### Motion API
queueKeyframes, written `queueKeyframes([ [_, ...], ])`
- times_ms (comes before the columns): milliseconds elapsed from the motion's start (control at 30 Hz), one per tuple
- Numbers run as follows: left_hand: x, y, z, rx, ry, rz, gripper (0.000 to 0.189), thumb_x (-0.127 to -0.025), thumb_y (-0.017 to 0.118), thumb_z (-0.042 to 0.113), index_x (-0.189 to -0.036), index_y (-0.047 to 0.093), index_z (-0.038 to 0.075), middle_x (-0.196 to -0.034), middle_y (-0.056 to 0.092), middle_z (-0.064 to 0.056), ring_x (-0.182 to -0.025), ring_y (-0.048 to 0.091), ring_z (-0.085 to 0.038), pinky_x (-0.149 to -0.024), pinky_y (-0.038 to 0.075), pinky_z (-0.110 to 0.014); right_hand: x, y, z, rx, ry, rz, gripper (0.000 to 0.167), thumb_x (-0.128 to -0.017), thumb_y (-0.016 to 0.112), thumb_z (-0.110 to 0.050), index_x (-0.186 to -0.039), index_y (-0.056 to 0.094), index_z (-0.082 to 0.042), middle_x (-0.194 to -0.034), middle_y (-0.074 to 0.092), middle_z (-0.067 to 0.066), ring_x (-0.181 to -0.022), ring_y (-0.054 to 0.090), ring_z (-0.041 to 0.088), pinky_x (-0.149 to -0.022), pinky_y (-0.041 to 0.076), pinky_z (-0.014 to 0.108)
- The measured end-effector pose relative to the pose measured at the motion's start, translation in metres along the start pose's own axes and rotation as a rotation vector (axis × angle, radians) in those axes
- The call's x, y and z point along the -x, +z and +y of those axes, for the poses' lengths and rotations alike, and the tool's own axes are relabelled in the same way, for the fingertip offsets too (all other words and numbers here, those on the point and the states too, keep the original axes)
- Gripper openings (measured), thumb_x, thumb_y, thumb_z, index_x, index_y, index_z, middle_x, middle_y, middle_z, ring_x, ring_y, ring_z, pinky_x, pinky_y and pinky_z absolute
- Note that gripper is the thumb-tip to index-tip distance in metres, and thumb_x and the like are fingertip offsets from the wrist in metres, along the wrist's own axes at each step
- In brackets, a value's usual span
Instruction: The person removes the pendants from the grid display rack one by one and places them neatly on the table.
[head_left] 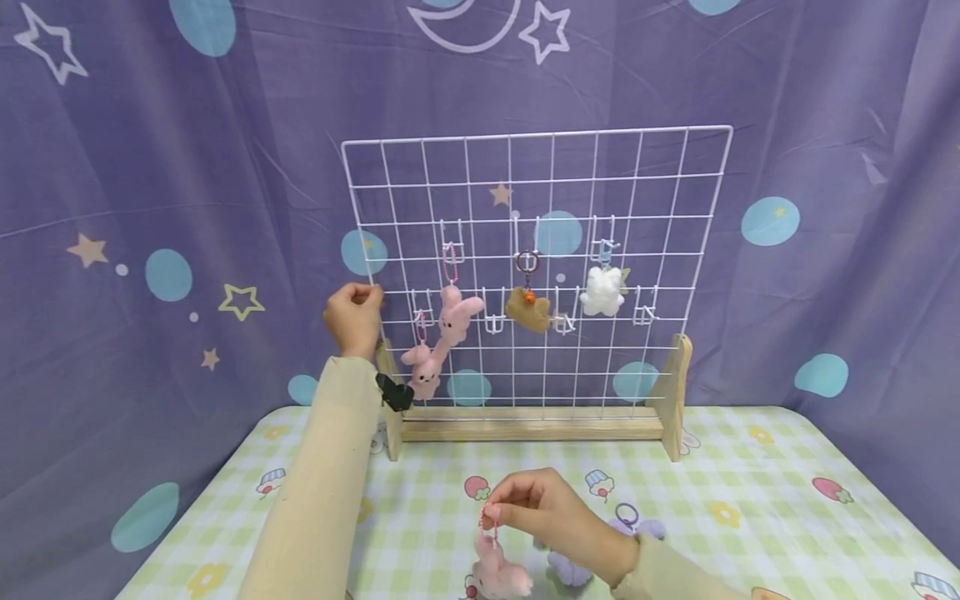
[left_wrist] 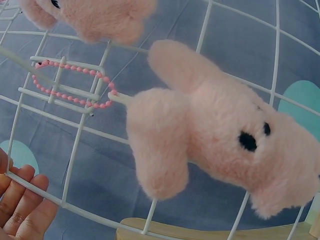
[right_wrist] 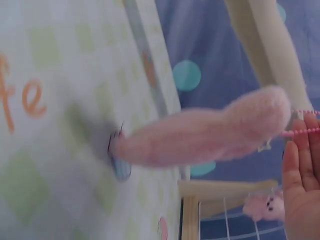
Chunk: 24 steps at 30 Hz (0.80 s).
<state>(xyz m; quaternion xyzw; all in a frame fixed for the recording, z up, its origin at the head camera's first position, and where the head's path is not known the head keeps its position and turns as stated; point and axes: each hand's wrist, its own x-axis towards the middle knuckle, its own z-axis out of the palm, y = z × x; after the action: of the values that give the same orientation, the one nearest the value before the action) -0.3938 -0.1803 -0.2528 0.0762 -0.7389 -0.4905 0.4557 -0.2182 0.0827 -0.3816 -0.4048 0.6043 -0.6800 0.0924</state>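
My left hand [head_left: 354, 319] grips the left edge of a white wire grid rack [head_left: 531, 136]; in the left wrist view its fingers [left_wrist: 27, 205] curl behind the edge wire. Close to that hand, a pink plush bunny keychain [head_left: 425, 372] hangs by its bead chain from a grid hook, and a second pink bunny [head_left: 456, 310] hangs higher up beside it. Low over the table, my right hand [head_left: 546, 510] pinches the pink bead chain of another pink plush keychain [head_left: 498, 575], which dangles below the fingers. The right wrist view shows this plush [right_wrist: 205, 135] from the side.
A brown plush [head_left: 528, 310] and a white plush [head_left: 602, 292] hang further right on the grid, among bare hooks [head_left: 644, 315]. Wooden feet [head_left: 675, 400] hold the rack on the checkered tablecloth [head_left: 750, 483]. Purple plush keychains [head_left: 570, 569] lie behind my right hand, partly hidden.
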Motion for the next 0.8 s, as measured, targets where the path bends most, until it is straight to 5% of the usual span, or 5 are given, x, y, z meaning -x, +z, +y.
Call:
queueKeyframes([
  [167,0.000,-0.002,0.000,-0.006,-0.001,0.007,0.017,-0.083,0.066,0.019,-0.081,0.071,0.002,-0.077,0.070,-0.013,-0.056,0.051,-0.002,-0.059,0.037,-0.018,-0.004,-0.011,0.009,0.085,0.100,0.040,0.021,-0.091,0.059,-0.009,-0.095,0.062,0.011,-0.088,0.067,0.023,-0.081,0.065,0.008,-0.079,0.053,0.029],
  [367,0.000,-0.001,0.001,-0.016,-0.016,-0.002,0.017,-0.084,0.066,0.020,-0.081,0.071,0.003,-0.078,0.070,-0.013,-0.059,0.053,-0.006,-0.059,0.038,-0.018,-0.009,-0.021,0.015,0.132,0.196,0.104,0.026,-0.091,0.061,-0.014,-0.097,0.063,0.011,-0.089,0.068,0.015,-0.080,0.064,0.011,-0.078,0.052,0.028],
  [800,0.000,0.001,0.002,-0.012,-0.022,-0.002,0.017,-0.083,0.066,0.019,-0.082,0.071,0.003,-0.077,0.069,-0.012,-0.060,0.055,-0.008,-0.058,0.038,-0.018,-0.019,-0.028,0.028,0.154,0.270,0.217,0.028,-0.089,0.063,-0.016,-0.101,0.062,0.009,-0.085,0.069,0.002,-0.079,0.063,0.011,-0.080,0.052,0.033],
])
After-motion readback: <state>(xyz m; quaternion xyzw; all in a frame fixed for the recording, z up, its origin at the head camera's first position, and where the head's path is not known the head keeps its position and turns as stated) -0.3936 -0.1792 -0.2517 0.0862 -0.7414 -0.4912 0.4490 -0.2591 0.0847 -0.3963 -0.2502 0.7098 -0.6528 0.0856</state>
